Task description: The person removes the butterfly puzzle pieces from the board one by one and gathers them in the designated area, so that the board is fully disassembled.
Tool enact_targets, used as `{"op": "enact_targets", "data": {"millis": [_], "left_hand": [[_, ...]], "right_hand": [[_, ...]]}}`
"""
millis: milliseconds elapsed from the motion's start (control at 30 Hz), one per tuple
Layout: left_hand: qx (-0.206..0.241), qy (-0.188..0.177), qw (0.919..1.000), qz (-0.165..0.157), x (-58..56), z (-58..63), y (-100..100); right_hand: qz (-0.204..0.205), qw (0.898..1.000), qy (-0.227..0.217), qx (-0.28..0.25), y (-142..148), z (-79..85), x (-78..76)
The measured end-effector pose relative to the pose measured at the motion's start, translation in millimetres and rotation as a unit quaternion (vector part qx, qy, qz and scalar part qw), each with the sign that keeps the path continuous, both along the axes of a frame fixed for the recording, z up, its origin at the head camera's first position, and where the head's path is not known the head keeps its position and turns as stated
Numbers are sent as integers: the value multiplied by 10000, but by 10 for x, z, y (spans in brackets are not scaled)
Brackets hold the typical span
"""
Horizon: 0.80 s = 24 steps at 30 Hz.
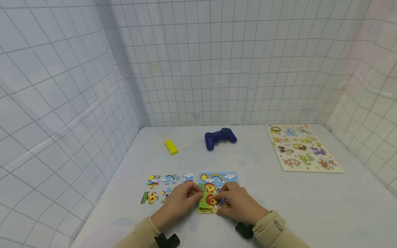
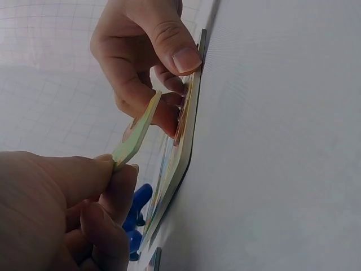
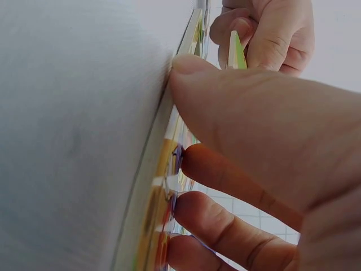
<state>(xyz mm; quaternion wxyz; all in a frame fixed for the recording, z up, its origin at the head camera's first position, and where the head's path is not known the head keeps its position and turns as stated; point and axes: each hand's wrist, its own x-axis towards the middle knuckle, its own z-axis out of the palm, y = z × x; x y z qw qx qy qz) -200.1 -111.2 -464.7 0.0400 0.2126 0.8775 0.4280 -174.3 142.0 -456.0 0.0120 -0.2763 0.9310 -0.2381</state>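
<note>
A jigsaw puzzle board (image 1: pixel 202 211) with a sun, a rainbow and cartoon animals lies flat on the table in the head view. Between thumb and fingertips my left hand (image 1: pixel 178 202) pinches a green puzzle piece (image 2: pixel 137 137), tilted up over the board's left part. My right hand (image 1: pixel 240 204) rests on the board's right side. Its fingertips touch the printed face and its thumb lies at the near edge, as the right wrist view shows. Left of the board are several loose puzzle pieces (image 1: pixel 170 178), partly covered by my left hand.
A yellow block (image 1: pixel 171 147) lies at the back left of the table. Behind the puzzle sits a dark blue game controller (image 1: pixel 220 136). A large cream board (image 1: pixel 288 165) with animal pictures lies at the back right. Grid-patterned sheets (image 1: pixel 192 69) enclose the table.
</note>
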Motion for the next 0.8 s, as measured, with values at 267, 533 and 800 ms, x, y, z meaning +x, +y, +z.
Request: {"op": "enact_targets", "data": {"millis": [267, 533, 800], "left_hand": [[111, -66, 9999, 19, -15, -10, -33], [426, -410, 9979, 273, 51, 53, -237], [366, -801, 9884, 1237, 258, 147, -878]], "right_hand": [[12, 10000, -19, 36, 1, 0, -4], [-91, 9999, 9, 107, 12, -4, 17], [-60, 9999, -70, 137, -12, 5, 13]]}}
